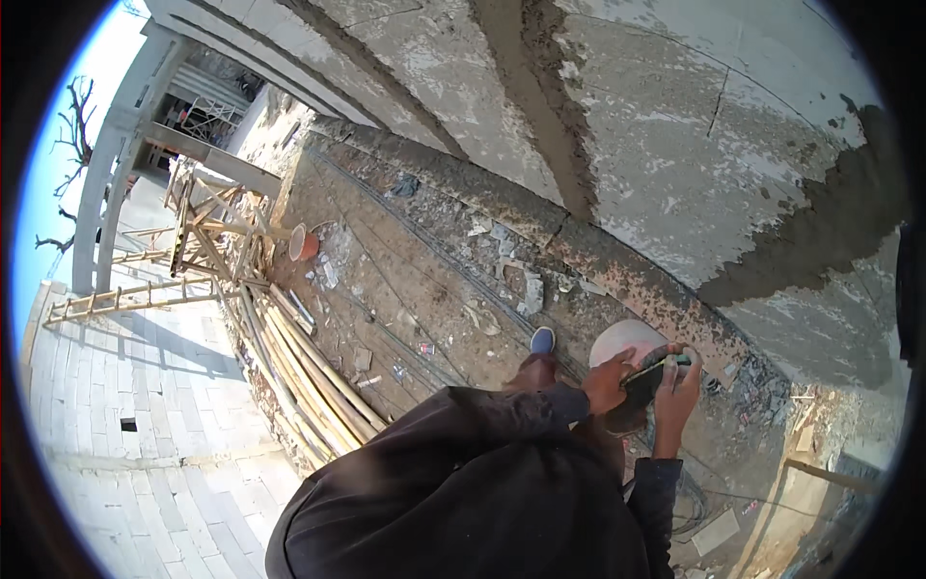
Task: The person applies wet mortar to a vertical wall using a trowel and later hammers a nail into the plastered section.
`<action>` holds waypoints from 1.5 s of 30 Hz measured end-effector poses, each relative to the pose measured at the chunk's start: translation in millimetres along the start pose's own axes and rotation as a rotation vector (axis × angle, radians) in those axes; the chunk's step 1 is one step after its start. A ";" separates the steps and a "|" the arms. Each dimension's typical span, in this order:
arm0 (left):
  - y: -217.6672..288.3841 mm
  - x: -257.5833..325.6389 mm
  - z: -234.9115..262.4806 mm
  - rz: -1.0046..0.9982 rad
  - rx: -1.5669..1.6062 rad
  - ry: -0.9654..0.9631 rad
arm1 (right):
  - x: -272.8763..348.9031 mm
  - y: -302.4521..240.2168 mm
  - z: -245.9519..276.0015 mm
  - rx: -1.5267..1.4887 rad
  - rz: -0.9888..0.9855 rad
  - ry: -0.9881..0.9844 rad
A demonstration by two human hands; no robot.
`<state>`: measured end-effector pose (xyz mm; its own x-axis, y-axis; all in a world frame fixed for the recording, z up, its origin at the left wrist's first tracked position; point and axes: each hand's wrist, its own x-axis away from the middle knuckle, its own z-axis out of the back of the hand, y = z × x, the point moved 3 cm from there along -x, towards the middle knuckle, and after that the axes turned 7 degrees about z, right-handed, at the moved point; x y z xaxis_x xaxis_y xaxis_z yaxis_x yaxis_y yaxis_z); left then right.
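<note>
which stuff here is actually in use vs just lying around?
In hand:
- dark phone-like device, held by right hand
- left hand touching the device

Lying about:
- bamboo poles stacked along the ledge
- orange bucket
- wooden ladder on the pavement
- pale round basin beyond the hands
- rubble scraps by the plastered wall

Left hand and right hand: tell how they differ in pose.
The left hand lies flat, fingers pointing across the dark phone-like object; the right hand wraps around its far end, forearm running up from below. The left comes in from a dark sleeve at the side. Both touch the object.
</note>
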<state>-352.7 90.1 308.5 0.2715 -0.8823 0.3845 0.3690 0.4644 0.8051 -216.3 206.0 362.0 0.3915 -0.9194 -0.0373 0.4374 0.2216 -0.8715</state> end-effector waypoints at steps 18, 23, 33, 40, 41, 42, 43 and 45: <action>-29.9 -39.2 -206.7 0.229 0.104 -0.340 | 66.0 157.7 136.4 -0.739 -0.871 0.643; -164.4 -24.0 -121.9 0.538 -0.302 -0.143 | 82.3 288.4 100.8 -0.884 -0.859 0.585; -258.7 149.4 90.9 1.066 -0.359 -0.014 | 94.1 535.2 77.3 -0.276 -0.978 0.284; -231.4 245.9 29.9 1.191 -0.266 0.064 | 112.6 582.8 31.9 -0.266 -1.058 -0.378; -239.6 260.5 23.4 1.182 -0.721 -0.078 | 125.9 583.7 11.2 -0.342 -0.988 -0.483; -242.5 266.6 16.7 0.872 -0.979 -0.475 | 122.4 569.9 -4.3 -0.311 -0.979 -0.585; -239.7 241.0 21.5 1.067 -0.736 -0.217 | 96.9 555.4 -7.4 -0.242 -0.984 -0.612; -215.4 219.7 19.9 1.215 -0.399 0.072 | 52.5 527.1 -14.0 -0.146 -0.989 -0.681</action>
<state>-390.2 -205.3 228.5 0.6628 0.1231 0.7386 0.0873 0.9670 -0.2395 23.4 270.0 -106.1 0.3048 -0.3021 0.9032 0.7103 -0.5596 -0.4269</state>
